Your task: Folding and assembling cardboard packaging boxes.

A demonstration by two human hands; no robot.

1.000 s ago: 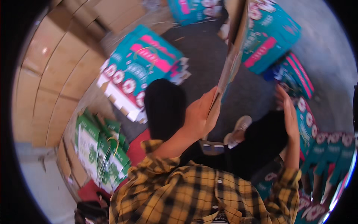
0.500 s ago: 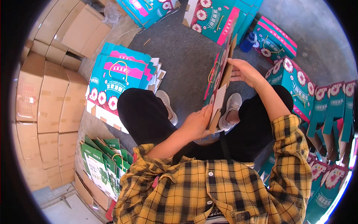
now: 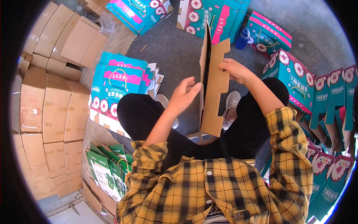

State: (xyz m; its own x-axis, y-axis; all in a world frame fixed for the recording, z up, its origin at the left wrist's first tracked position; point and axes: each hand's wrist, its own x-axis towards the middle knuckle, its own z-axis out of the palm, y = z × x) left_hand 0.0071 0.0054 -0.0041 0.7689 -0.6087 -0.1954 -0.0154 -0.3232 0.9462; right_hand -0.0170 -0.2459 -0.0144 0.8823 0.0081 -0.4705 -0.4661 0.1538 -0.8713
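Observation:
A part-folded cardboard gift box (image 3: 215, 87) stands on edge between my knees, its plain brown inside and notched flaps facing up. A narrow dark gap runs between its two panels. Pinched at the right-hand flap, my right hand (image 3: 237, 71) has its thumb and fingers closed on the cardboard. My left hand (image 3: 184, 96) is at the box's left side, fingers apart and thumb close to the panel edge; whether it touches cannot be made out. The printed outside of the box is mostly turned out of sight.
Flat teal-and-pink boxes (image 3: 121, 84) lie stacked at left, above green bags (image 3: 106, 170). Brown cartons (image 3: 56, 108) pile up along the left wall. More teal boxes (image 3: 212, 15) stand ahead; made-up ones (image 3: 294, 80) line the right. A blue bottle (image 3: 242, 39) stands ahead right.
The box has turned so its brown inside and a wide notched flap show. My left hand has let go of its lower edge and moved up and left; my right hand now pinches the flap.

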